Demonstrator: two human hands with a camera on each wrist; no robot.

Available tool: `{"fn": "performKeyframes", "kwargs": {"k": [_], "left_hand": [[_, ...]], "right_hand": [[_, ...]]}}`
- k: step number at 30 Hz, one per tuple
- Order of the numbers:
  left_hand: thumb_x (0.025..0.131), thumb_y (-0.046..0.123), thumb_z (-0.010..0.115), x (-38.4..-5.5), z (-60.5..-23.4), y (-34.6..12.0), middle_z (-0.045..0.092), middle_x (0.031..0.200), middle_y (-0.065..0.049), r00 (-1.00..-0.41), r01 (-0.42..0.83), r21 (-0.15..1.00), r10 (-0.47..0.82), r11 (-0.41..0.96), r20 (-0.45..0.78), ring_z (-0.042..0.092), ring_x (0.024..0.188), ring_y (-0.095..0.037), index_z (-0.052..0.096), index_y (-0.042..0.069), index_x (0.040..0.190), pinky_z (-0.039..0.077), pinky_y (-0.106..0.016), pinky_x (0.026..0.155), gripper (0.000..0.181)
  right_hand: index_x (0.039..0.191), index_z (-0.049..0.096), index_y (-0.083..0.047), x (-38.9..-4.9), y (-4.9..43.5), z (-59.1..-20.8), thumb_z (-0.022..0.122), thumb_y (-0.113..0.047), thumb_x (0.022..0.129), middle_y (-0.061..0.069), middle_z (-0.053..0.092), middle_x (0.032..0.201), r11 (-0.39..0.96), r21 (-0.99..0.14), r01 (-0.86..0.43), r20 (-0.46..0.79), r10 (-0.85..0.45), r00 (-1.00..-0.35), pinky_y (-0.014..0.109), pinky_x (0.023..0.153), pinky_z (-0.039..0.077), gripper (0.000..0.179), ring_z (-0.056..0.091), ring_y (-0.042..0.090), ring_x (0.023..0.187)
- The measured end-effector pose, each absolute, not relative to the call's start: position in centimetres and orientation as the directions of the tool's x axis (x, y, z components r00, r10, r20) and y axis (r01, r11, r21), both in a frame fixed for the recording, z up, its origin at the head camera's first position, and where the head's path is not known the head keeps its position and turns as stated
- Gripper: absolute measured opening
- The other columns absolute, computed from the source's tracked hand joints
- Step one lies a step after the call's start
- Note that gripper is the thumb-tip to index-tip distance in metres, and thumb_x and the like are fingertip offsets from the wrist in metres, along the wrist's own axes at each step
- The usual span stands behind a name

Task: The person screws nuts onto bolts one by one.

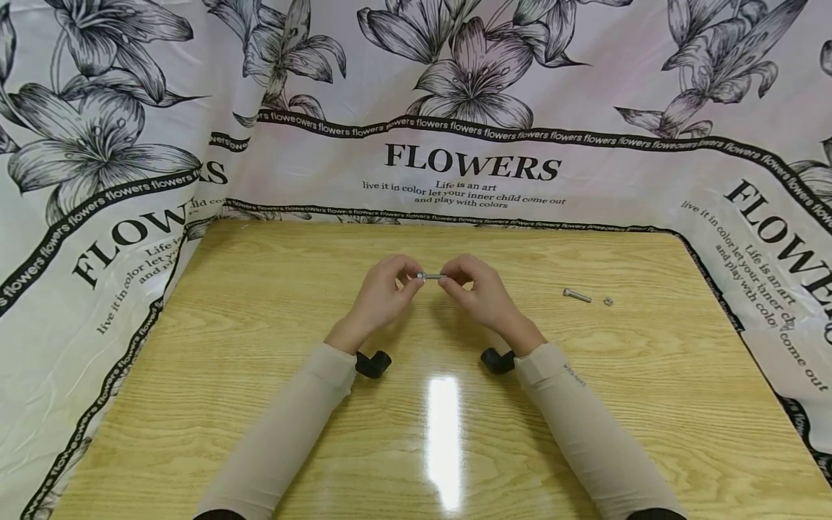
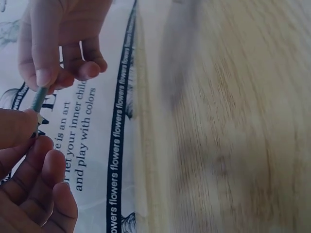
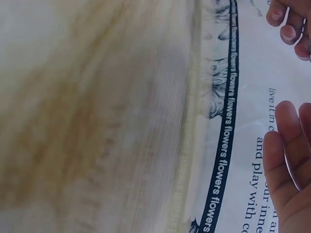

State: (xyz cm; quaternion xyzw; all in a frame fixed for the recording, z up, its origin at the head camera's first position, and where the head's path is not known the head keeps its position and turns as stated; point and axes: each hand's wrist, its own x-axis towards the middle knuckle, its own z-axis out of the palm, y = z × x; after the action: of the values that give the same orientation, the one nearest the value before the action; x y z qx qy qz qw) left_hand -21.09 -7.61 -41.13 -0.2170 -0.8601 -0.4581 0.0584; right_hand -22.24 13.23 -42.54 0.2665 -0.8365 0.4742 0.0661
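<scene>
Together both hands pinch bolt

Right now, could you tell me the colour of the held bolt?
Silvery metal bolt, clearest in the head view.

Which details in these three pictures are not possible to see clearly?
- Head view: whether a nut sits on the bolt; the left hand and right hand cover its ends.
- Head view: the small nut beside the spare bolt is too small to read.
- Right wrist view: the bolt is cut off; the table is blurred.
</scene>
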Motion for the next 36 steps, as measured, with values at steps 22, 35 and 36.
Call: {"fn": "performKeyframes", "kwargs": {"k": [22,35,36], "left_hand": [[0.094,0.015,0.063,-25.8,-42.0,-8.5,0.059,0.099,-0.001,-0.915,0.351,0.685,0.390,0.639,0.105,0.054,0.086,-0.016,0.064,0.010,0.100,0.047,-0.030,0.075,0.008],[0.093,0.015,0.063,-27.6,-43.0,-8.9,0.058,0.098,-0.001,-0.896,0.340,0.654,0.444,0.676,0.007,0.053,0.087,-0.017,0.065,0.012,0.096,0.046,-0.031,0.077,0.005],[0.093,0.015,0.063,-27.7,-43.1,-8.8,0.058,0.098,-0.001,-0.893,0.343,0.651,0.449,0.678,0.003,0.053,0.087,-0.017,0.066,0.012,0.095,0.045,-0.031,0.077,0.004]], "right_hand": [[0.098,0.065,-0.008,-27.2,12.7,-42.9,0.063,-0.016,0.093,0.005,0.063,0.097,0.563,-0.716,-0.412,0.149,-0.454,-0.879,0.036,0.083,0.048,0.009,0.058,0.019,0.090],[0.094,0.068,-0.008,-29.6,12.7,-43.5,0.067,-0.011,0.089,0.004,0.062,0.094,0.627,-0.629,-0.459,0.030,-0.571,-0.821,0.033,0.081,0.048,0.005,0.058,0.018,0.088],[0.094,0.068,-0.008,-29.8,12.7,-43.5,0.068,-0.011,0.089,0.004,0.062,0.093,0.633,-0.621,-0.462,0.021,-0.576,-0.818,0.034,0.081,0.048,0.005,0.058,0.018,0.088]]}}
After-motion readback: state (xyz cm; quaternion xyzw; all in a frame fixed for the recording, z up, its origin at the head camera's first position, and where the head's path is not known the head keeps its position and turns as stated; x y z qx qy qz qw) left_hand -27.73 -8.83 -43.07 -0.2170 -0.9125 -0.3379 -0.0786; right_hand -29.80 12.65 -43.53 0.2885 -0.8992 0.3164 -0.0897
